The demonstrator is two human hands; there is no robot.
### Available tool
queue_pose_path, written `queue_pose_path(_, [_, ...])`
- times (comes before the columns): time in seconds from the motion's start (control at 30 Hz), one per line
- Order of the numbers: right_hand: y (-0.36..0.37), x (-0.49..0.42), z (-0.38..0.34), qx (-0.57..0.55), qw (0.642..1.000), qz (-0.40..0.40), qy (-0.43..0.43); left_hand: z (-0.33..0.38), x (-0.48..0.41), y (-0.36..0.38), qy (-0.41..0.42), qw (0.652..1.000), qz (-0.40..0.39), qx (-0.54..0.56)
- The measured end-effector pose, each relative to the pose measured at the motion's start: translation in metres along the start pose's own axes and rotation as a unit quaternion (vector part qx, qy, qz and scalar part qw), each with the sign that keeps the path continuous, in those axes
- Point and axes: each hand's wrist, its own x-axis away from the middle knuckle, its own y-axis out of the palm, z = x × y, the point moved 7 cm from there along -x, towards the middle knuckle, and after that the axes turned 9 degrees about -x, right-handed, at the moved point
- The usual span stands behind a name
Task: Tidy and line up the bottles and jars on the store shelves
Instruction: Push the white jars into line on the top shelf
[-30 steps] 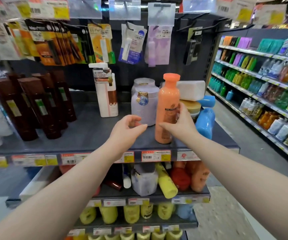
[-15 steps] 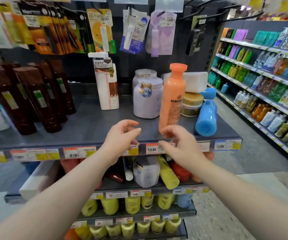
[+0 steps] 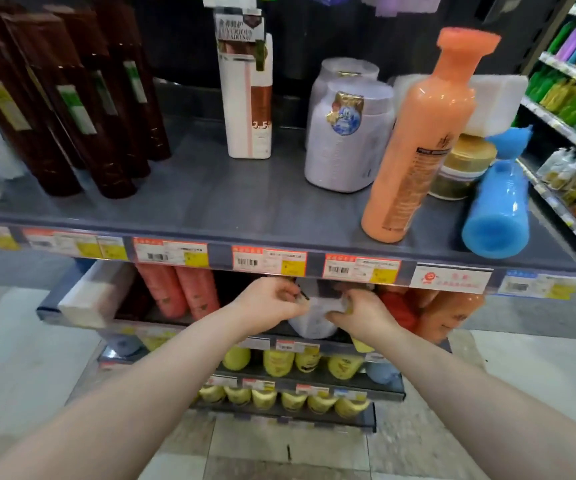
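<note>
Several tall dark-brown bottles [image 3: 54,98] stand at the left of the grey top shelf [image 3: 210,202]. Next come a white pump bottle [image 3: 245,98], two lavender lidded jars [image 3: 349,140], an upright orange plastic bottle [image 3: 414,143] near the front edge, and a blue bottle [image 3: 498,209] at the right end. On the second shelf [image 3: 293,346] below, the left hand [image 3: 272,303] curls its fingers against the upper left of a pale plastic jar [image 3: 312,325]. Blur hides whether it grips, so I cannot tell. The right hand [image 3: 359,315] holds the jar's right side, fingers curled round it. Red and orange bottles [image 3: 446,313] sit just beside.
</note>
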Motion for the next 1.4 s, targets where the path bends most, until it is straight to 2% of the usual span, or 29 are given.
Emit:
queue_pose_path(0.1, [0.006,-0.014,0.012,-0.006,1.000,0.001,0.015,-0.021,-0.023,0.012,-0.019,0.999,0.015,-0.048])
queue_pose_path(0.23, [0.021,-0.028,0.028,0.005,1.000,-0.022,0.014,-0.053,-0.053,0.031,-0.075,0.981,0.014,-0.180])
queue_pose_path(0.4, [0.030,-0.041,0.054,-0.138,0.990,0.015,0.001,-0.070,-0.079,0.055,-0.035,0.988,0.009,-0.148])
queue_pose_path(0.53, [0.039,-0.051,0.068,-0.209,0.978,-0.001,0.006,-0.079,-0.091,0.064,-0.021,0.985,0.016,-0.173])
queue_pose_path(0.6, [0.044,-0.052,0.069,-0.187,0.982,-0.022,-0.013,-0.080,-0.091,0.064,-0.024,0.983,0.028,-0.179])
queue_pose_path(0.63, [0.046,-0.052,0.069,-0.142,0.989,-0.029,-0.027,-0.081,-0.092,0.065,-0.024,0.982,0.036,-0.184])
queue_pose_path(0.7, [0.047,-0.054,0.071,-0.075,0.996,-0.017,-0.034,-0.083,-0.093,0.067,-0.023,0.979,0.040,-0.200])
queue_pose_path(0.73, [0.048,-0.055,0.073,-0.083,0.996,-0.010,-0.023,-0.085,-0.094,0.069,-0.022,0.979,0.036,-0.202])
queue_pose_path(0.87, [0.047,-0.051,0.076,-0.156,0.988,0.008,-0.007,-0.088,-0.095,0.070,0.003,0.984,0.061,-0.167])
queue_pose_path(0.97, [0.036,-0.044,0.077,-0.183,0.983,0.024,-0.009,-0.077,-0.089,0.064,0.032,0.988,0.085,-0.128])
queue_pose_path(1.07, [0.026,-0.028,0.071,-0.191,0.981,0.017,0.003,-0.067,-0.070,0.061,0.026,0.991,0.102,-0.088])
queue_pose_path(1.17, [0.019,-0.003,0.055,-0.207,0.978,-0.001,-0.005,-0.063,-0.039,0.061,0.015,0.995,0.092,-0.023])
queue_pose_path(1.4, [0.004,0.068,0.007,-0.237,0.971,0.001,-0.007,-0.035,0.041,0.040,0.075,0.992,0.081,0.065])
